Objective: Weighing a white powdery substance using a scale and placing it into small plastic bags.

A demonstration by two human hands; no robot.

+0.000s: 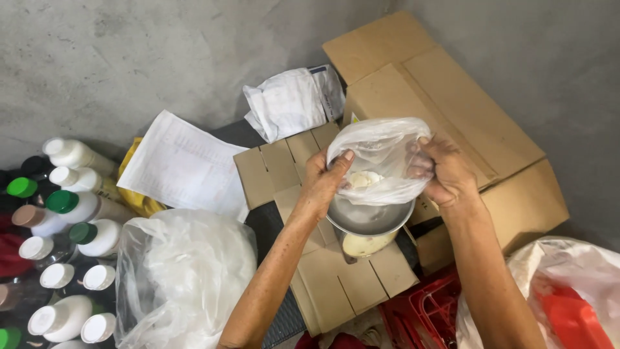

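Note:
Both my hands hold a small clear plastic bag [381, 152] open above a metal bowl [369, 221]. My left hand [325, 179] pinches the bag's left rim with thumb and fingers. On the bag's right side my right hand [445, 169] grips the edge. A few pale, whitish lumps [365, 179] lie at the bottom of the bag. The bowl sits on what looks like a small scale with a pale face [365, 244], on top of a flattened cardboard box [323, 271].
A large clear bag of white material [184, 278] sits at the lower left beside several capped bottles [64, 258]. Printed paper [184, 165], a crumpled white bag [290, 103], big cardboard boxes [452, 110], a red crate [423, 313] and a bag with red contents [568, 304] surround the bowl.

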